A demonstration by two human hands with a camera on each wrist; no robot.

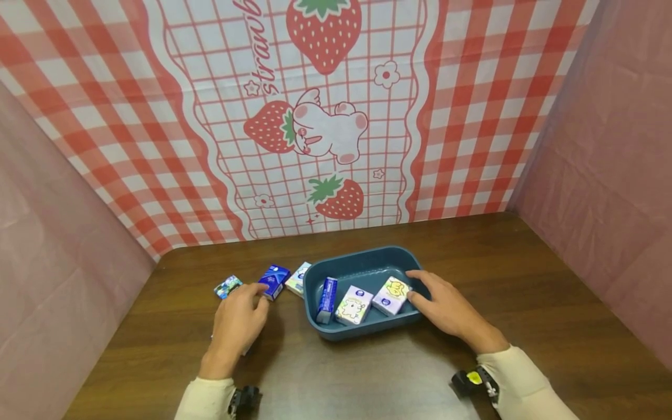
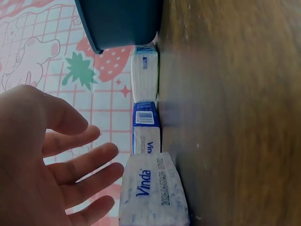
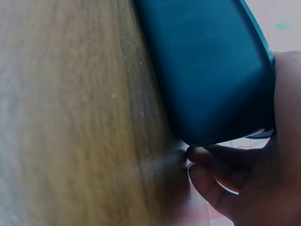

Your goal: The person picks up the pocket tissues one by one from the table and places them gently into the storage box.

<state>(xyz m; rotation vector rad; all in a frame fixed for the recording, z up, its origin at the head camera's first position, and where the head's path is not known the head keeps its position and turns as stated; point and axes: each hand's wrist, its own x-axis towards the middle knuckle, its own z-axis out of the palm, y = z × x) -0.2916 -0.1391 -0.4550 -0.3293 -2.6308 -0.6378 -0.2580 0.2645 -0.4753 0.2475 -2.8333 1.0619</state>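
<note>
The blue pack (image 1: pixel 274 281) lies on the left half of the table (image 1: pixel 341 373), towards its back edge, just beyond the left hand's (image 1: pixel 238 321) fingertips and slightly to their right. Its long axis slants, the far end turned towards the table's back edge and the bin (image 1: pixel 362 333). The left hand is clearly nearer; its fingers are loosely bent and spread, with nothing seen in their grasp. Whether the index fingertip touches the pack's near left corner, I cannot tell.

On the table, a patterned pack (image 1: pixel 228 286) lies to the blue pack's left, towards the table's left edge. A pale pack (image 1: pixel 297 280) lies to its right, just beside the bin's left end.

The right hand (image 1: pixel 446 303) holds the bin's right end, thumb over the rim and fingers bent round outside. Inside, a narrow blue pack (image 1: pixel 326 300) lies along the left wall, a white pack (image 1: pixel 353 305) is near the middle, and a yellow-print pack (image 1: pixel 392 295) is by the right thumb.
</note>
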